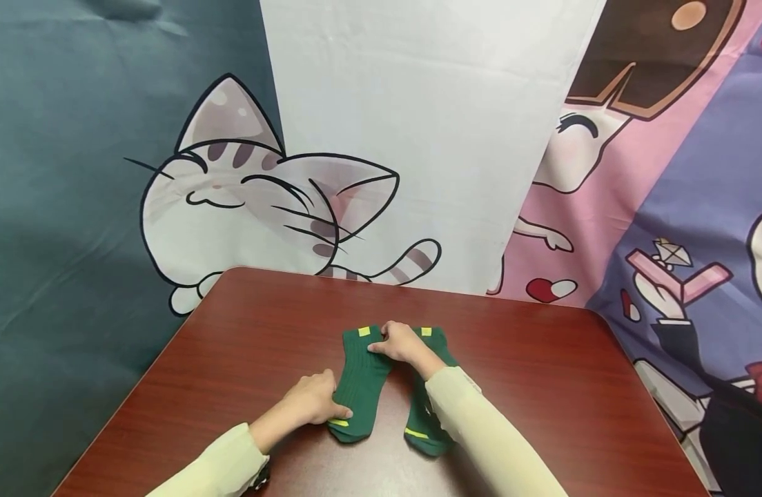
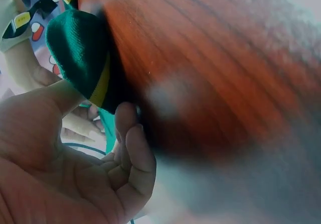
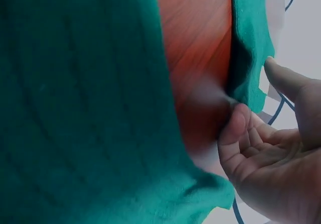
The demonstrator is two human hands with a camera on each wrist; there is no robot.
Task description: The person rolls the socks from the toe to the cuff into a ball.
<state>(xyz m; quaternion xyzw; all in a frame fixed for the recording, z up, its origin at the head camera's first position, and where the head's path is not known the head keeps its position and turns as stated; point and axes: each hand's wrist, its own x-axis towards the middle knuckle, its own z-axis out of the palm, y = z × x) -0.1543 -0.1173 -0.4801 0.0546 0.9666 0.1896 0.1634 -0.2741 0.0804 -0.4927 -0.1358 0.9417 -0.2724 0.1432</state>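
Note:
Two green ribbed socks lie side by side on the table, each with a yellow tab at the cuff and a yellow stripe near the toe. My left hand (image 1: 313, 399) pinches the outer edge of the left sock (image 1: 361, 376) close to its toe, thumb on top. At that sock's cuff, my right hand (image 1: 402, 343) holds the inner edge between thumb and fingers. The right sock (image 1: 416, 417) lies partly hidden beneath my right forearm. In the right wrist view its ribbed fabric (image 3: 75, 103) fills the left side.
The reddish-brown wooden table (image 1: 281, 317) has rounded far corners. Behind it hangs a cloth backdrop (image 1: 431, 124) printed with a cartoon cat and figures. A dark band with a yellow patch (image 2: 22, 19) shows at a sleeve cuff in the left wrist view.

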